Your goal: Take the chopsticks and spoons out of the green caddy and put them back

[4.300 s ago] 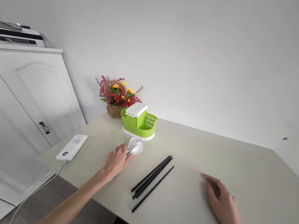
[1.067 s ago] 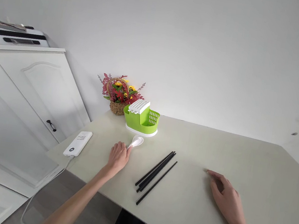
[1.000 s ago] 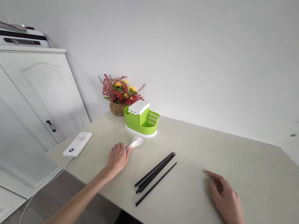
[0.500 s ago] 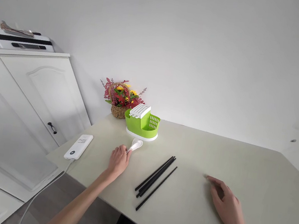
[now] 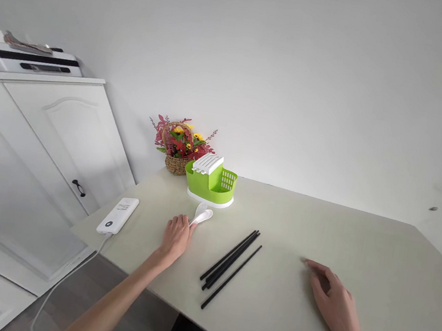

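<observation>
1. Counter (image 5: 358, 247): bare to the right; near edge runs just behind both hands.
2. Green caddy (image 5: 211, 181) far left, just beyond the spoons.
3. Chopsticks (image 5: 230, 261) between the hands, long axis near-left to far-right.
4. Right hand (image 5: 334, 300): flat, fingers apart, holding nothing.
5. Left hand (image 5: 176, 236): fingers together on the handles of the white spoons (image 5: 202, 216), bowls pointing far-right toward the caddy.

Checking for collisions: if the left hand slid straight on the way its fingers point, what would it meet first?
Left hand already touches the white spoons; beyond them, probably the green caddy, though depth is unclear.
</observation>
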Available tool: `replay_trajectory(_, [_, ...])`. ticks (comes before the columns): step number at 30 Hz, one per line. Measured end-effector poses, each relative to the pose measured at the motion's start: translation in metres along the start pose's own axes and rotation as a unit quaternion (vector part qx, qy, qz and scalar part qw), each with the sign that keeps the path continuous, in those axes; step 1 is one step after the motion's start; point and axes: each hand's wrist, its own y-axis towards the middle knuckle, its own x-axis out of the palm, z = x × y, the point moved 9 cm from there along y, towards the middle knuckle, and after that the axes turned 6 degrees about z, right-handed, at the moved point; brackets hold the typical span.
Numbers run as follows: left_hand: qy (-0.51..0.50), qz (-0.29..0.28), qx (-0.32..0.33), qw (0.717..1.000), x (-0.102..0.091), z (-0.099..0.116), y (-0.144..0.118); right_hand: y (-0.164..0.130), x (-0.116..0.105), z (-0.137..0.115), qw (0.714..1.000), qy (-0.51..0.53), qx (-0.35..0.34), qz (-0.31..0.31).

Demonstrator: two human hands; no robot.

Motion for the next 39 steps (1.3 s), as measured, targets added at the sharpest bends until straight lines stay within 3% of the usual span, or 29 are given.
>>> replay_trajectory(11, [0.000,-0.055,-0.010,0.998,-0.002,0.002,0.000,0.002,-0.002,-0.005,1.000,-0.006,-0.006,0.005])
replay_trajectory(14, [-0.037,-0.061,-0.004,0.997,-0.011,0.015,-0.001,0.002,-0.002,-0.007,1.000,-0.004,-0.011,0.007])
replay_trajectory(17, [-0.079,-0.056,0.019,0.995,-0.027,0.046,-0.004,0.002,-0.002,-0.010,1.000,0.001,-0.014,0.003])
replay_trajectory(21, [-0.106,-0.064,0.098,0.988,-0.047,0.114,-0.015,0.002,-0.004,-0.016,1.000,0.023,-0.012,0.006])
replay_trajectory(25, [-0.120,-0.080,0.169,0.975,-0.056,0.182,-0.032,0.003,-0.007,-0.027,0.998,0.063,-0.003,0.003])
replay_trajectory(28, [-0.136,-0.077,0.200,0.967,-0.058,0.221,-0.042,0.003,-0.007,-0.037,0.992,0.124,-0.006,-0.010])
replay_trajectory(33, [-0.151,-0.060,0.214,0.963,-0.061,0.261,-0.051,0.003,-0.001,-0.049,0.986,0.150,-0.048,-0.046])
replay_trajectory(39, [-0.139,-0.031,0.261,0.955,-0.062,0.284,-0.063,0.005,0.001,-0.052,0.992,0.086,-0.081,-0.033])
